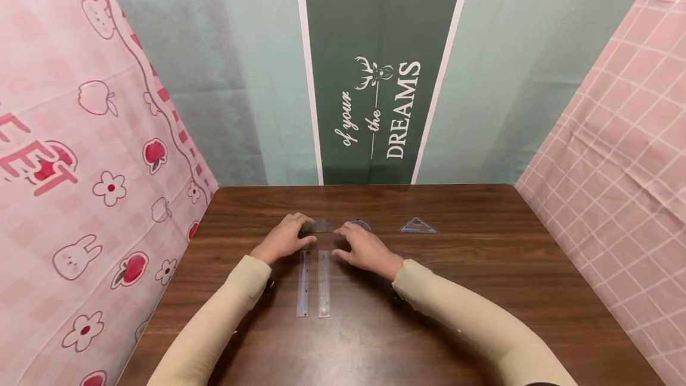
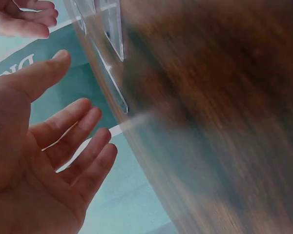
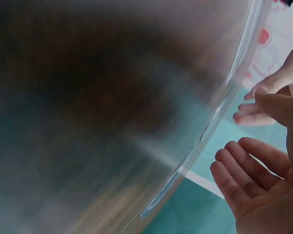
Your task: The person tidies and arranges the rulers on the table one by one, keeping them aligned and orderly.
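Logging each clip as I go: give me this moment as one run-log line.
left hand: open, at protractor | right hand: open, beside it | two rulers: flat on table | set square: apart, untouched

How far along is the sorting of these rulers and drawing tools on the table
Done: two straight rulers lie side by side. In hand: both hands, the left hand and right hand, are at the protractor. Left: a second protractor and the triangle still sit apart to the right.
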Available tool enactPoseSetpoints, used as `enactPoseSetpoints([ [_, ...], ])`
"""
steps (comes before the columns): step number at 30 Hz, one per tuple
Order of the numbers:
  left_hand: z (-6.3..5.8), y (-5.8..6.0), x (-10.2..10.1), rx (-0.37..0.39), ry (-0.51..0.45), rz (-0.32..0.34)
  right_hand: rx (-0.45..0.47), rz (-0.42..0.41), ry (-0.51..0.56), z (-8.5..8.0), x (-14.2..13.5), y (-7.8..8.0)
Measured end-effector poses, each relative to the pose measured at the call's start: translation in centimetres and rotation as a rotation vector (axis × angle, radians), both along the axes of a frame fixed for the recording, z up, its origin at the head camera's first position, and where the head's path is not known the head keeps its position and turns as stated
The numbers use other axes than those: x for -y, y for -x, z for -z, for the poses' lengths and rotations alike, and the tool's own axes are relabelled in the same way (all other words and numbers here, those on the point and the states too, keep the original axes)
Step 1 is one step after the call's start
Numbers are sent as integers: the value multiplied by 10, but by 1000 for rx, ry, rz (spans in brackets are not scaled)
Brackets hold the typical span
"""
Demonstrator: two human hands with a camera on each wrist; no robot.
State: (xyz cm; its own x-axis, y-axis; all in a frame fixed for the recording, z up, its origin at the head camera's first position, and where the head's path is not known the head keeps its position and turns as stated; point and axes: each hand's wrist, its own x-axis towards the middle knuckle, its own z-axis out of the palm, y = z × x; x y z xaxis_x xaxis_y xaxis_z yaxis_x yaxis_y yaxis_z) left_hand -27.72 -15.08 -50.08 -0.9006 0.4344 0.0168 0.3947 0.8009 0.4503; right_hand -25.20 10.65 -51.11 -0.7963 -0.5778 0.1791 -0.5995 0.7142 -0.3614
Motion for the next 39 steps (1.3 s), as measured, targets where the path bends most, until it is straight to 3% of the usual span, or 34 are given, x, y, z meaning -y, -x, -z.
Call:
enactPoseSetpoints([
  [14,7,25,-5,10,69,-22,79,37,53,5,5,40],
  [21,7,31,-8,20,115,-43,89,53,11,11,10,53],
  [32,8,34,-16,-35,214,-71,135,84,-70,15,27,61],
  [39,10,36,-17,-57,224,-84,133,116,-158,14,33,63],
])
